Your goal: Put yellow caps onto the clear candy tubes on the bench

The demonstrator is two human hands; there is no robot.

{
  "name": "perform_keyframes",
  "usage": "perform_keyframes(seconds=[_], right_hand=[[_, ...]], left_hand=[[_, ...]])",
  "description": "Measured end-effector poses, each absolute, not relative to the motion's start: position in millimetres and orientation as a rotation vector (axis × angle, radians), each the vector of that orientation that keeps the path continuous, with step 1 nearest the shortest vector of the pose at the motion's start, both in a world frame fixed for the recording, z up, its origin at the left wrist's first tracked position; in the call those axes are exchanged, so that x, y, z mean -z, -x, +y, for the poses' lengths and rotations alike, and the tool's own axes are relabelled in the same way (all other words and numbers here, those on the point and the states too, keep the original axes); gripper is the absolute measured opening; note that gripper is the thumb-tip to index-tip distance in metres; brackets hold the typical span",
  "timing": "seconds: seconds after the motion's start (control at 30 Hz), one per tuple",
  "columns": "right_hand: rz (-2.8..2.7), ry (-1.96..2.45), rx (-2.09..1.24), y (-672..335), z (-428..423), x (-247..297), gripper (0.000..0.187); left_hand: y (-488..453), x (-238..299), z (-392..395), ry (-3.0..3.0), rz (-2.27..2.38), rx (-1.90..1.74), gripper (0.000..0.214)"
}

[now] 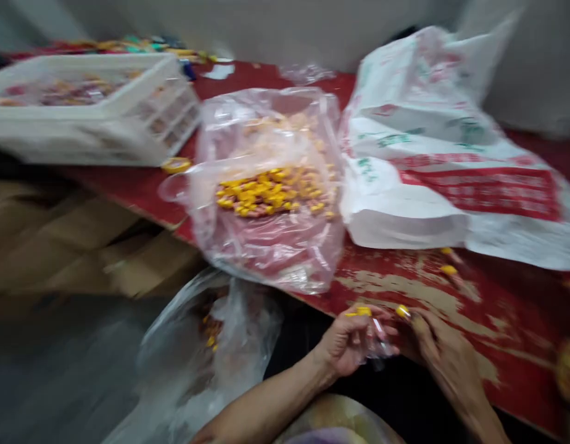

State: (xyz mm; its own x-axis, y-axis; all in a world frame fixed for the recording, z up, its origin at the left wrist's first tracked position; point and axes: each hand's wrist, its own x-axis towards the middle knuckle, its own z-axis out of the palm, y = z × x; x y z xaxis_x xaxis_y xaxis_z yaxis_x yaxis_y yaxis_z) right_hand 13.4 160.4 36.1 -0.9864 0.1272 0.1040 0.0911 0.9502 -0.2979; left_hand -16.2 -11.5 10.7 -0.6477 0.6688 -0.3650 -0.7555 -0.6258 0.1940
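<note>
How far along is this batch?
Looks done: a few yellow pieces sit in the clear bag by the left hand. In hand: left hand holds a small clear sleeve and a yellow piece; right hand touches another. Remaining: the yellow heap in the table bag.

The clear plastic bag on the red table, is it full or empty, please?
Partly filled: a heap of small yellow pieces lies in the middle of the clear plastic bag, with slack, unfilled plastic around it on the red table.

Readable text: none, all too blurred
White sack (419,191): green printed characters, right of the clear plastic bag (271,259)
Red panel (479,194) on the sack: pale lettering, illegible
</note>
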Motion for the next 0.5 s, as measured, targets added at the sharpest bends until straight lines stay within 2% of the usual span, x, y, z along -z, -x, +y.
perform_keyframes(seconds=[0.07, 0.23, 0.4, 0.5], right_hand=[[-2.803, 0.084, -0.5, -20.2, 138.8, -32.1, 0.043], [-2.54, -0.303, -0.385, -18.0, 88.1, -31.1, 0.035], [-2.441, -0.614, -0.353, 1.1, 50.7, -24.1, 0.051], [-2.449, -0.755, -0.496, 7.6, 16.7, -23.4, 0.058]], left_hand=[[15.7, -7.8, -14.2, 0.376, 0.407, -2.293, 0.032], [21.2, -6.5, -33.6, 0.553, 0.412, -2.496, 0.044], [20.7, -16.6, -71.5, 0.453, 0.412, -2.599, 0.043], [18.0, -20.7, -102.4, 0.396, 0.427, -2.661, 0.039]])
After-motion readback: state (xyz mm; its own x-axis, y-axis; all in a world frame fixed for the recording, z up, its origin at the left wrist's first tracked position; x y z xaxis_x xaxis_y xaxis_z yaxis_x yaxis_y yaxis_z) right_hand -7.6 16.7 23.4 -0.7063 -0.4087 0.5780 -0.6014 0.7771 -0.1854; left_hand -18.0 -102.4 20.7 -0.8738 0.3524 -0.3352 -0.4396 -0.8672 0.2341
